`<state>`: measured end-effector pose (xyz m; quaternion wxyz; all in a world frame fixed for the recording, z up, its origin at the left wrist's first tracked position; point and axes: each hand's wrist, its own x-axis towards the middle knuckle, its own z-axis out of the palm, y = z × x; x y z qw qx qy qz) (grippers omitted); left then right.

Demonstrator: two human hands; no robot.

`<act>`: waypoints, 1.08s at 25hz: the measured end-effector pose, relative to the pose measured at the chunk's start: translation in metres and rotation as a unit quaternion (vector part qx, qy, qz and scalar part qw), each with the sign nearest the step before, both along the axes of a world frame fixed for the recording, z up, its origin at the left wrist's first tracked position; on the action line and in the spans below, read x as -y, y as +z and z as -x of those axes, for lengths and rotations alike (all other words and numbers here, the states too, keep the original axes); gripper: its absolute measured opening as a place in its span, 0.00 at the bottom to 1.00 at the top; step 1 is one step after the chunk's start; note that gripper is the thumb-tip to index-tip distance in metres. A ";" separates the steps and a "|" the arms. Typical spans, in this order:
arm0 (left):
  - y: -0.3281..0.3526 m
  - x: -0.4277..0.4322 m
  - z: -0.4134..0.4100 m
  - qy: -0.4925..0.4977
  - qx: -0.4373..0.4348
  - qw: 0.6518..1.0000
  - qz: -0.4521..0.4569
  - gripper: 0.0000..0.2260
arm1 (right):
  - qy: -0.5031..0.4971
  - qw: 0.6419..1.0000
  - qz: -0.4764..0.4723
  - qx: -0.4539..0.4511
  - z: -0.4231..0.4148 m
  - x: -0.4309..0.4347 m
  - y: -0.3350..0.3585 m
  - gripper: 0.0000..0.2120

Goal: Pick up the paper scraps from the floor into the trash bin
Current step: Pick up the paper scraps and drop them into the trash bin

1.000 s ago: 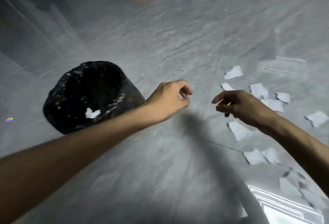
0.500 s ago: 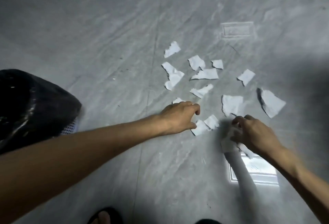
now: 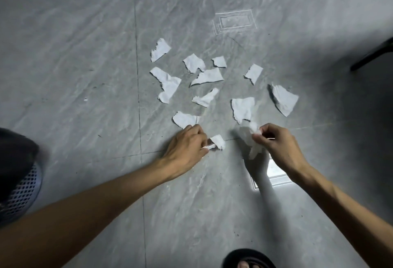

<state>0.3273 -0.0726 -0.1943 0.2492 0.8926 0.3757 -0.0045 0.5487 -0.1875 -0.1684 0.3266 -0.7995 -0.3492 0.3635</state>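
Note:
Several torn white paper scraps (image 3: 207, 76) lie scattered on the grey tiled floor (image 3: 85, 76) ahead of me. My left hand (image 3: 185, 148) is down at the floor, fingers pinched on a small scrap (image 3: 217, 141). Just above its knuckles lies another scrap (image 3: 184, 119). My right hand (image 3: 274, 145) is closed on a crumpled scrap (image 3: 248, 138) lifted slightly off the floor. The trash bin (image 3: 19, 182), a mesh basket lined with a black bag, sits at the left edge, only partly in view.
A dark furniture leg (image 3: 372, 54) crosses the upper right corner. My sandalled foot (image 3: 247, 260) shows at the bottom edge. A bright light reflection (image 3: 274, 174) shines on the floor under my right wrist.
Both hands have come down from mid-air to the scraps. The left now pinches a small scrap and the right has lifted a crumpled one. The view has tilted down, pushing the bin to the left edge.

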 end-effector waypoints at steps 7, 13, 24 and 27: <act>0.005 -0.049 0.022 0.024 -0.056 0.998 -0.009 0.05 | -0.109 0.958 -0.080 -0.255 0.015 -0.015 0.010 0.08; 0.003 -0.058 0.018 0.035 -0.055 0.998 0.015 0.06 | -0.020 0.997 -0.046 -0.061 0.031 -0.020 -0.010 0.07; 0.143 -0.059 0.081 0.006 0.007 0.997 0.072 0.07 | 0.279 0.934 -0.055 0.217 0.105 -0.051 -0.029 0.04; 0.157 -0.054 0.114 0.105 0.069 0.990 0.068 0.07 | 0.159 0.982 -0.040 0.091 0.116 -0.078 -0.003 0.07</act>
